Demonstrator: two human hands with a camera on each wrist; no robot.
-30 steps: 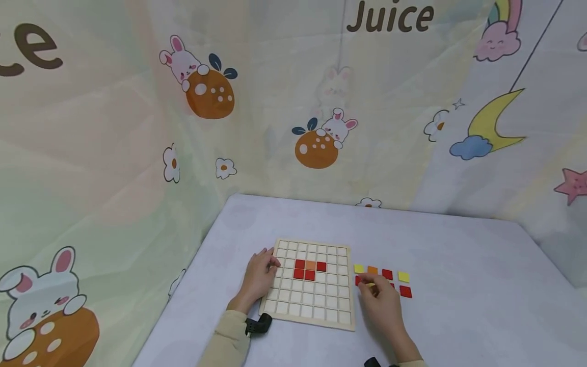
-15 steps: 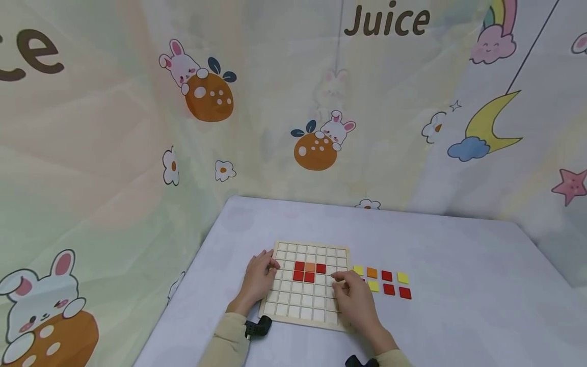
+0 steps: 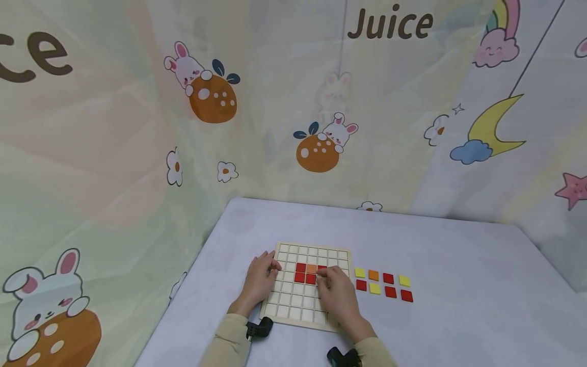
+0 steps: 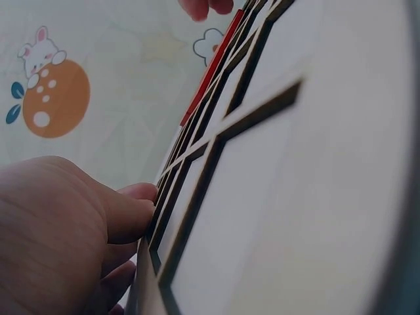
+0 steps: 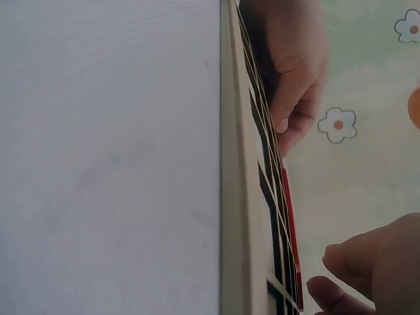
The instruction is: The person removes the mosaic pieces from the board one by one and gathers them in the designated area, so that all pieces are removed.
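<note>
A light wooden grid board [image 3: 298,321] lies on the table with white square cells. Near its middle sit red square tiles [image 3: 299,277] and one orange tile [image 3: 311,268]. My left hand [image 3: 259,278] rests at the board's left edge, and its thumb touches the rim in the left wrist view. Over the board's right half is my right hand [image 3: 339,295], thumb and forefinger brought toward each other beside the red tiles. It partly covers a red tile [image 3: 322,266] right of the orange one. I cannot tell whether a tile is between these fingertips.
Two rows of loose square tiles lie right of the board: yellow [image 3: 404,281], orange [image 3: 373,275] and red [image 3: 406,295]. The pale table [image 3: 458,285] extends behind and to the right. A printed cloth [image 3: 257,102] with rabbits hangs behind it.
My right hand has moved left from over the loose tiles to the board, beside the red tiles, uncovering the lower row. The left hand stays at the board's left edge.
</note>
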